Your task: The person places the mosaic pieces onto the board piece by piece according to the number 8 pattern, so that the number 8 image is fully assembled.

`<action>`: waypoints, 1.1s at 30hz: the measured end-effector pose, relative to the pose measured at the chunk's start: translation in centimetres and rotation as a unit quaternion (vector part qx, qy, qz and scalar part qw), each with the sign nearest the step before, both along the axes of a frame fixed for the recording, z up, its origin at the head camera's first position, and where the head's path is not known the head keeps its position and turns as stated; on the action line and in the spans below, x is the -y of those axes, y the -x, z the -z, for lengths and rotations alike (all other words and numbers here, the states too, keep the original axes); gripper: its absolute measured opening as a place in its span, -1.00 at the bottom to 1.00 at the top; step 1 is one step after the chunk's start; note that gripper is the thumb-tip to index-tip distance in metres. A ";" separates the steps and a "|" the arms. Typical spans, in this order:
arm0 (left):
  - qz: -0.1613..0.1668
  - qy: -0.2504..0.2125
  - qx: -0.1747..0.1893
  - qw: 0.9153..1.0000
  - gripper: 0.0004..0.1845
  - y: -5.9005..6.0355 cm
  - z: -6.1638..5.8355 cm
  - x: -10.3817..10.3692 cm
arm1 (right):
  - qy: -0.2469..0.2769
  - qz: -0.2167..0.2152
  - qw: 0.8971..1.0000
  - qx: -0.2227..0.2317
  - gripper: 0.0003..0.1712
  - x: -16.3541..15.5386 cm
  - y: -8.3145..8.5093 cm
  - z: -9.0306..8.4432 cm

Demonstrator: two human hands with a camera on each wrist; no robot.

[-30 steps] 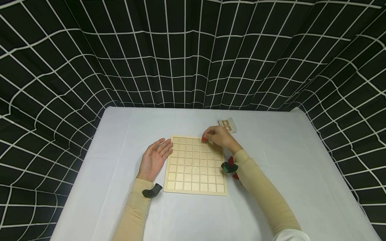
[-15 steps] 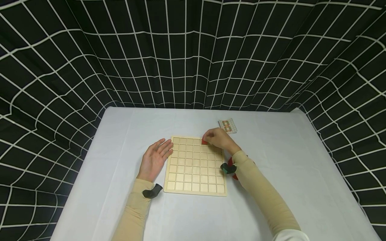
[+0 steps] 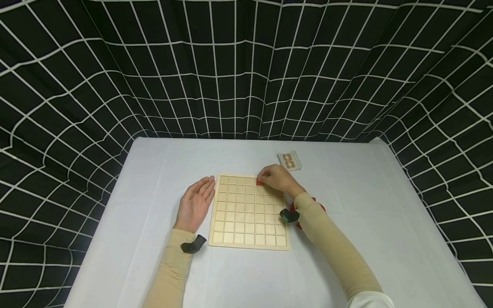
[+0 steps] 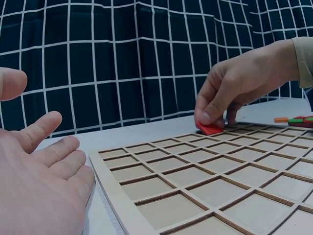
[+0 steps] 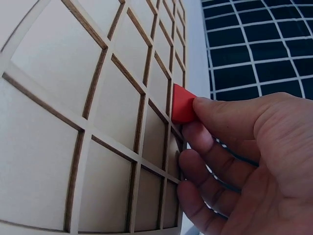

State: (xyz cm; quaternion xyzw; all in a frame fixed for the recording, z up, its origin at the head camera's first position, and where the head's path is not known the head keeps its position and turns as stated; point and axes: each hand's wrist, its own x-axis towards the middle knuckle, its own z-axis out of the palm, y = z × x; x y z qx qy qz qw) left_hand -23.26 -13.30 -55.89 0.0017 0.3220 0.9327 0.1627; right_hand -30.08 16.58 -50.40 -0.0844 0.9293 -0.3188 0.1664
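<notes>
While pinching flat red sharp-cornered piece (image 5: 183,104) in right hand (image 3: 280,176) at square pale-wood grid board (image 3: 249,209), with left hand (image 3: 194,204) outstretched beside it, spotting thin orange piece (image 4: 281,120) in left wrist view only.

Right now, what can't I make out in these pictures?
Head view: the pinched red piece, partly hidden by the right hand.
Head view: other red pieces, partly hidden by the right sleeve.
Head view: print on the card, too small to read.
Left wrist view: the left hand, cut off by picture edges.
</notes>
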 end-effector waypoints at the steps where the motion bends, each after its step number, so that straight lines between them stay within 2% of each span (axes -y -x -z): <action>1: 0.000 0.001 0.001 1.000 -0.37 0.0 0.0 0.0 | -0.004 0.000 1.000 0.000 -0.80 0.1 0.0 0.0; 14: 0.011 0.007 -0.005 1.000 -0.35 0.0 0.3 0.2 | -0.024 -0.004 0.999 -0.020 -0.80 0.6 0.0 0.2; 33: 0.001 0.011 -0.003 1.000 -0.36 0.3 0.1 -0.2 | -0.021 -0.007 0.999 -0.038 -0.83 0.3 0.1 0.5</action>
